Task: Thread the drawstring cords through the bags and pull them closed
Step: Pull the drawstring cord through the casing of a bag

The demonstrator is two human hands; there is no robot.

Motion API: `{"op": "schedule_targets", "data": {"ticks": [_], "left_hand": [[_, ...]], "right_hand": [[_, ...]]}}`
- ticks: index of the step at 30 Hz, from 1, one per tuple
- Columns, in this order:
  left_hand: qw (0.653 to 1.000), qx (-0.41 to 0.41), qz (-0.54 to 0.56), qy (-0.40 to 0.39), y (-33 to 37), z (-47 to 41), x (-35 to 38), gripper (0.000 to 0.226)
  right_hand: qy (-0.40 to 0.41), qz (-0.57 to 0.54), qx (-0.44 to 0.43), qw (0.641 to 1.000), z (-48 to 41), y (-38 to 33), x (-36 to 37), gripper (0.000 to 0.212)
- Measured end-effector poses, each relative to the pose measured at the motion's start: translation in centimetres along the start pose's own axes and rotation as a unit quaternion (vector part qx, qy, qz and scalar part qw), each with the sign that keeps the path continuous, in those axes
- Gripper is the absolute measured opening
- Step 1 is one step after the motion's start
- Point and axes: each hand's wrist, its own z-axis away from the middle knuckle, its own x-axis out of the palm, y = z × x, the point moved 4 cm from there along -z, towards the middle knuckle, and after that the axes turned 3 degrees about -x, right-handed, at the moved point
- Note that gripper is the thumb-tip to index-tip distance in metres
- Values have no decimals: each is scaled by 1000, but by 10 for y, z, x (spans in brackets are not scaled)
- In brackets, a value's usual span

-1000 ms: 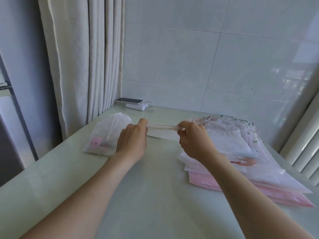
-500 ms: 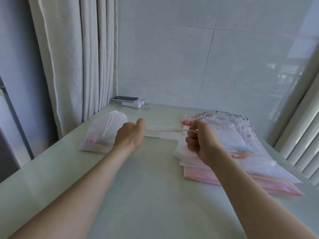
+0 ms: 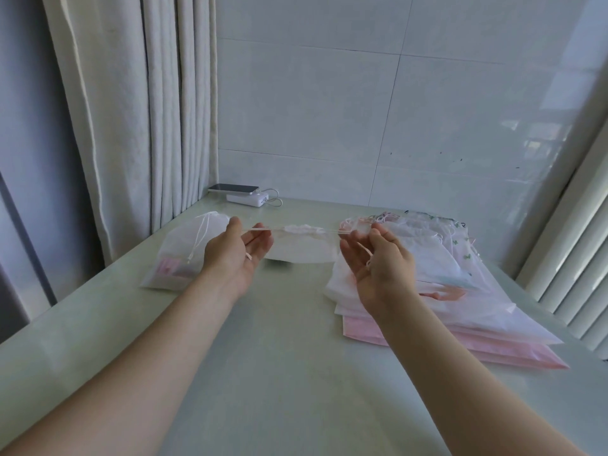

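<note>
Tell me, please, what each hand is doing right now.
Left hand: pinching the left cord end of the small bag, other fingers spread.
Right hand: pinching the right cord end, other fingers spread.

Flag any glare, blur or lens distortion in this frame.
Head view: window glare washes the tiled wall on the right; wide-angle bending bows the curtain and slats; the left hand, right hand, cords and gathered bag read fairly sharp.
</note>
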Motion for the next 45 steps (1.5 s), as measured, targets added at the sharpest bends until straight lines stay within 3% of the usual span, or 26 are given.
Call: {"op": "schedule_targets", "data": {"ticks": [5, 10, 12, 14, 17, 21, 23, 25, 27, 33, 41, 45], "left_hand": [[998, -14, 36, -44, -3, -1, 1, 26], [996, -9, 71, -50, 5, -2, 1, 27], [999, 14, 1, -47, 6, -7, -1, 27], [984, 90, -148, -50, 9, -12, -3, 33], [909, 230, -341, -60, 15, -10, -2, 38], [737, 418, -526, -70, 25, 7, 4, 36], [653, 477, -581, -94, 21, 18, 9, 31], [595, 488, -629, -110, 15, 26, 12, 22], [584, 464, -653, -131, 11, 30, 13, 18], [559, 453, -676, -159, 8, 30, 11, 33], [502, 501, -703, -58, 9, 17, 8, 15], [493, 477, -728, -2, 9, 13, 8, 19]], "right_hand": [[-31, -97, 35, 994, 7, 4, 6, 26], [-49, -126, 40, 990, 7, 1, 8, 22], [-43, -131, 37, 990, 7, 1, 7, 22], [-27, -117, 33, 992, 6, 3, 5, 22], [-10, -52, 14, 999, 4, 5, 0, 25], [3, 116, -108, 987, 5, -1, -1, 29], [-9, 212, -222, 952, 11, -6, 2, 28], [-51, 347, -338, 873, 22, -8, 10, 27], [-98, 469, -388, 787, 28, 0, 16, 26], [-184, 658, -395, 615, 31, 23, 14, 26], [-194, 740, -407, 498, 19, 41, 9, 30], [-165, 773, -453, 413, 19, 46, 9, 28]]}}
